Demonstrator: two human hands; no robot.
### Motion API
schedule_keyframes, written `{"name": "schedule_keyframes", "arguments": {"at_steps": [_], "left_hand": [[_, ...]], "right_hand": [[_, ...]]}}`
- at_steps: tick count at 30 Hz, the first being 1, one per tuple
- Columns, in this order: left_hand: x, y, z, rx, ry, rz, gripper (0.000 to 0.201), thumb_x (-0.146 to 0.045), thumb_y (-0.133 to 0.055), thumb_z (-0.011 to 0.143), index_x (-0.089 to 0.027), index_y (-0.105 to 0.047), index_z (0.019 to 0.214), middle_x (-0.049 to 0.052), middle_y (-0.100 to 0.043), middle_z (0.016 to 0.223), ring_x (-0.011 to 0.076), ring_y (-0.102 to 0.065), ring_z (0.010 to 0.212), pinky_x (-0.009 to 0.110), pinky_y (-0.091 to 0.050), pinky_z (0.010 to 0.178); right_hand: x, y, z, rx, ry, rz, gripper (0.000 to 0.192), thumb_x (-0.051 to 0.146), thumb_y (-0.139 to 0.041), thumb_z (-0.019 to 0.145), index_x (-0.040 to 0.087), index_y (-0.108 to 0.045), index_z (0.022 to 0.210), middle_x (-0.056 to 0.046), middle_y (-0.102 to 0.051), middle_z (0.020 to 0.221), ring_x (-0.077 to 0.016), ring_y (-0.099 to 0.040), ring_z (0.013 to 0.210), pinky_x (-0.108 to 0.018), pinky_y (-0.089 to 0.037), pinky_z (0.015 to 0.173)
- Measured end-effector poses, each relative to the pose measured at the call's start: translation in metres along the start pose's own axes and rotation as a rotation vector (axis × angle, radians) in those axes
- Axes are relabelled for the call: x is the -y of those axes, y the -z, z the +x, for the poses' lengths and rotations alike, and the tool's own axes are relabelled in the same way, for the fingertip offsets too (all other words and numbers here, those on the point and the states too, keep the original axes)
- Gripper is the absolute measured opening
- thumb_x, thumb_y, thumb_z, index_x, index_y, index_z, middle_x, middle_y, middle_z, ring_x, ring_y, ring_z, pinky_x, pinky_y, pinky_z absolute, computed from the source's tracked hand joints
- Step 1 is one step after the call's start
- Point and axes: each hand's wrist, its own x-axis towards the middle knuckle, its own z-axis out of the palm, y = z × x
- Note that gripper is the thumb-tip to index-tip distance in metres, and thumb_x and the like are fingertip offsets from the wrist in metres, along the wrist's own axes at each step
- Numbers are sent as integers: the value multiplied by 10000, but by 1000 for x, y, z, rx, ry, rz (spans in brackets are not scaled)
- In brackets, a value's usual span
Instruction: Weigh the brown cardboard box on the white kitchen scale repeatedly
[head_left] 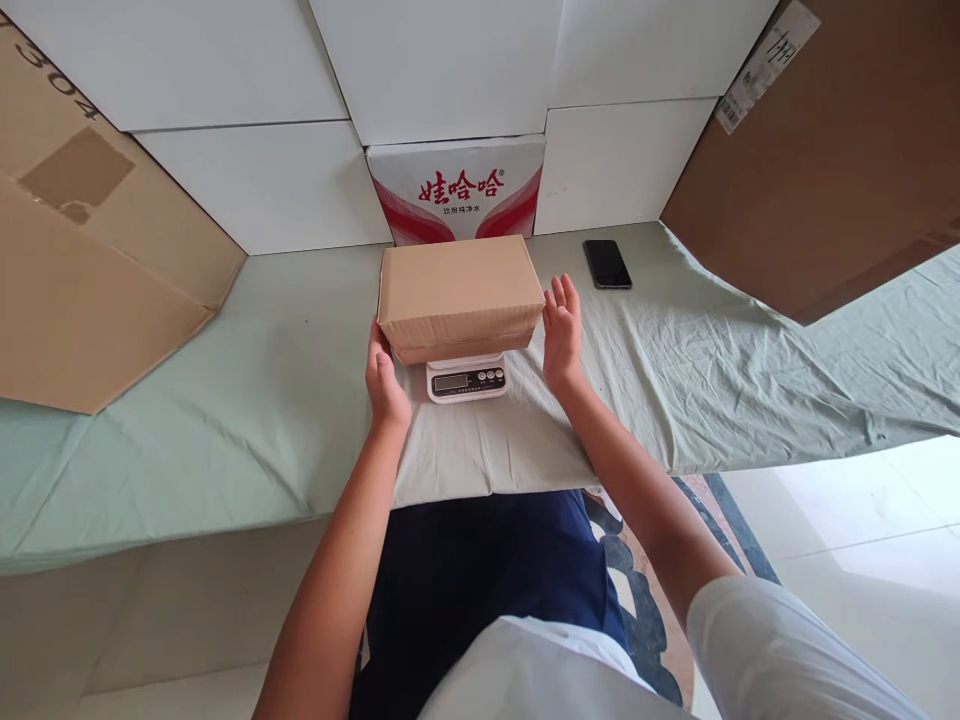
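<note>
A closed brown cardboard box (pixel 461 285) sits over a small white kitchen scale (pixel 466 382), covering its platform. The scale's dark display and several round buttons show below the box's front edge; I cannot read any figure on it. My left hand (pixel 384 380) lies along the box's left side, thumb raised and fingers stretched, partly hidden by the box. On the other side, my right hand (pixel 562 330) is held upright at the front right corner, its fingers extended and partly apart. Whether its fingertips touch the cardboard I cannot tell.
A pale green cloth (pixel 300 340) with wrinkles covers the table. Behind the box stands a white and red printed carton (pixel 456 190) against white panels. A black phone (pixel 607 264) lies at the right. Large cardboard boxes flank the table at left (pixel 97 270) and right (pixel 832 170).
</note>
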Motion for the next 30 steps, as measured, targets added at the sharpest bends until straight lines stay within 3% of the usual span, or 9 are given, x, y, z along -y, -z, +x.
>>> {"name": "schedule_keyframes", "arguments": {"at_steps": [11,18,23,30], "left_hand": [[21,2,17,-50,92,-119,953,-917,-283,879,-292,-492,1568,89,-396,1734,290,-329,1637,463,-292,1348],[30,13,26,-88,135,-90,1036,-969,-186,827,-312,-481,1572,87,-388,1738,271,-335,1634,445,-306,1346],[29,13,28,-92,151,-121,1036,-972,-196,824,-313,-475,1573,79,-379,1743,265,-332,1636,440,-288,1353],[12,3,24,-152,208,-177,1065,-966,-138,831,-276,-501,1556,93,-387,1739,246,-357,1625,380,-319,1331]], "right_hand": [[-28,4,12,-77,-120,89,799,748,-478,818,336,-389,1496,-70,-354,1743,-297,-366,1636,-616,-268,1355],[-35,9,20,-103,-148,126,760,766,-502,762,307,-500,1368,-78,-511,1639,-290,-396,1617,-597,-232,1381],[-28,12,24,-159,-238,182,710,718,-427,789,285,-529,1342,-84,-530,1618,-296,-427,1596,-623,-242,1367],[-5,0,15,-271,-319,365,434,536,-432,867,301,-646,1163,-18,-686,1418,-225,-564,1473,-513,-246,1379]]}}
